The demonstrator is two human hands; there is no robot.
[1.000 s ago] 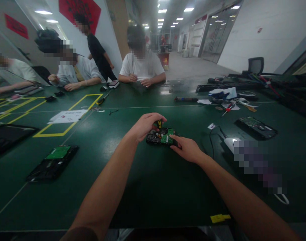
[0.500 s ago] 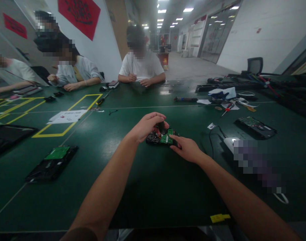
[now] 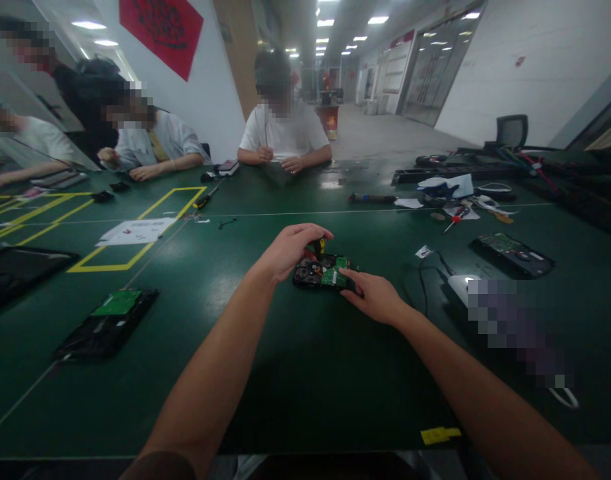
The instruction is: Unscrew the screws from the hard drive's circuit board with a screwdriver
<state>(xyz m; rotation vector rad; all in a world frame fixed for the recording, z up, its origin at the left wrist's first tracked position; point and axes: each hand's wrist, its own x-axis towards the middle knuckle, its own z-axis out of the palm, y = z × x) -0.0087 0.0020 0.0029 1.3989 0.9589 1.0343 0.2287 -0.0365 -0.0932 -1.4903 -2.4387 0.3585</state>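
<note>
A hard drive [image 3: 330,271], black with a green circuit board facing up, lies on the green table in front of me. My left hand [image 3: 296,250] is closed round the black and yellow handle of a screwdriver [image 3: 320,249], held upright over the drive's left half. Where its tip meets the drive is too small to make out. From the right side, my right hand [image 3: 373,293] grips the drive's right end, index finger on the board and thumb at the near edge.
More hard drives lie left [image 3: 108,323] and right [image 3: 513,253]. A white corded device [image 3: 460,287], partly blurred, rests near my right forearm. Farther back are a red screwdriver [image 3: 456,218], a dark cylindrical tool [image 3: 371,198] and a yellow-handled screwdriver [image 3: 205,197]. Several people are across the table.
My left fingers have shifted slightly, showing the screwdriver's yellow handle and more of the drive's left half. My right hand stays in place. At far left a standing person has moved left.
</note>
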